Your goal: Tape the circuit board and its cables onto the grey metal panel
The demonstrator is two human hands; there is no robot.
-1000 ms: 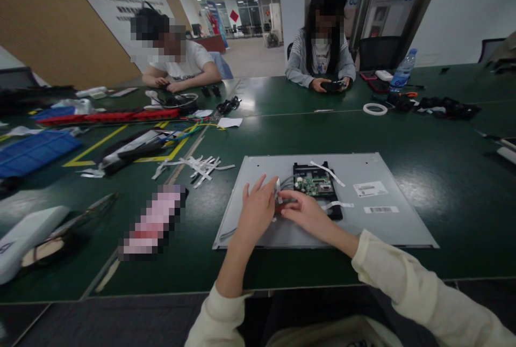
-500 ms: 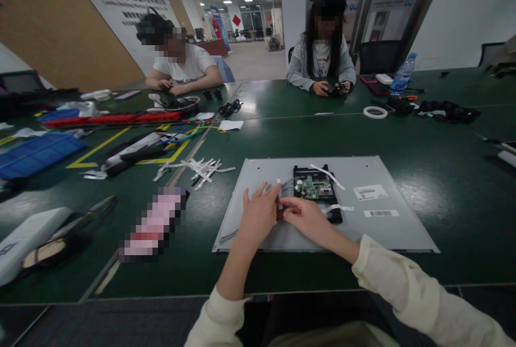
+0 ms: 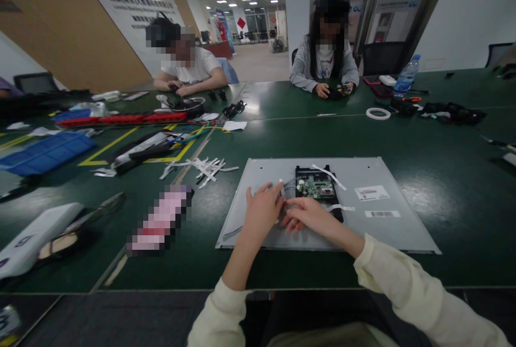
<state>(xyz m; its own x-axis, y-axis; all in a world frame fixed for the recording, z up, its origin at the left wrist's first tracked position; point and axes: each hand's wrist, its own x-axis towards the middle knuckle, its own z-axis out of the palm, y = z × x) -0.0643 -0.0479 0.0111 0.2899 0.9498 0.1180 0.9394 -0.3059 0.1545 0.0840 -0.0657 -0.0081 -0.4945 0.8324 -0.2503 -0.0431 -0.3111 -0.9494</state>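
Grey panel (image 3: 357,172) under hands (image 3: 263,208); barcode label (image 3: 381,214), print illegible.

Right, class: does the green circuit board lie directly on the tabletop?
No, the green circuit board sits in a black frame on the grey panel.

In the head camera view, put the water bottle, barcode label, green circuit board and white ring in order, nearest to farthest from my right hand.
From your right hand:
1. Green circuit board: just beyond it.
2. Barcode label: to its right, on the grey panel.
3. White ring: past the panel's far edge.
4. Water bottle: beyond the ring, farther right.
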